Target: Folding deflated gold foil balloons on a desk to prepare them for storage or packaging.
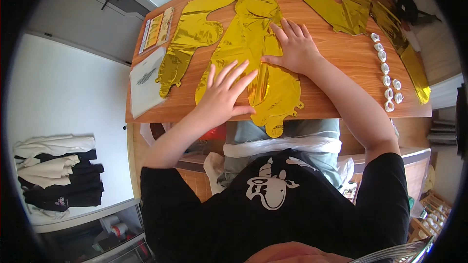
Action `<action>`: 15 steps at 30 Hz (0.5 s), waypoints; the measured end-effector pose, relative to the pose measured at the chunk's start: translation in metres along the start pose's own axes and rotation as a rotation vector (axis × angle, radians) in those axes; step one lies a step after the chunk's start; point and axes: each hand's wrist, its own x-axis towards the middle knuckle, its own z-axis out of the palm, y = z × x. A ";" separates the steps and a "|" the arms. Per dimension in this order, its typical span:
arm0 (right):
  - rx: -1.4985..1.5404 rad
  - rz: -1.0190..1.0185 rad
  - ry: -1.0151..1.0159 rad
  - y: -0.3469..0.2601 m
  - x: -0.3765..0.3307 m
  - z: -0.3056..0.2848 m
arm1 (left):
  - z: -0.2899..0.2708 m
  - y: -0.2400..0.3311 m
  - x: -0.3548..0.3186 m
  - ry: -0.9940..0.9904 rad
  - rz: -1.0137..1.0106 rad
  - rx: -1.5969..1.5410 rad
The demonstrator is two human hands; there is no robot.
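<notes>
A flat, uninflated gold foil balloon (239, 48) lies across the middle of the table, its tabbed lower end hanging past the near edge. My left hand (222, 92) rests on its lower left part with the fingers spread. Farther up, on its right side, my right hand (298, 48) lies flat, fingers apart and thumb pointing left. Neither hand grips anything. Between them the foil is creased and shiny. A second gold foil balloon (187, 34) lies just left of this one, and a third (341, 5) is at the far right.
Small white ribbon rolls (385, 68) form a line along the right side of the wooden table (336, 92). A long gold foil piece (417, 75) follows the right edge. Clear plastic bags (146, 87) and printed cards (156, 31) lie at the left; dark cables (407, 7) sit far right.
</notes>
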 end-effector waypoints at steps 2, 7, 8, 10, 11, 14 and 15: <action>0.008 0.007 -0.008 -0.001 -0.001 -0.002 | -0.006 0.011 -0.015 0.102 -0.130 0.005; 0.005 0.019 -0.010 0.003 -0.002 -0.001 | -0.009 0.011 -0.070 0.244 -0.438 -0.008; 0.009 0.028 -0.009 0.004 -0.003 0.000 | 0.002 0.006 -0.085 0.329 -0.630 -0.036; 0.011 0.010 -0.004 -0.001 0.002 -0.005 | 0.009 0.001 -0.102 0.419 -0.838 -0.043; 0.001 0.008 -0.010 -0.001 0.001 -0.004 | 0.014 0.002 -0.103 0.446 -0.876 -0.090; 0.016 0.023 -0.065 0.001 0.002 -0.003 | 0.016 0.001 -0.097 0.488 -0.819 -0.070; 0.016 0.021 -0.061 0.001 0.001 -0.002 | 0.014 0.001 -0.092 0.499 -0.722 -0.005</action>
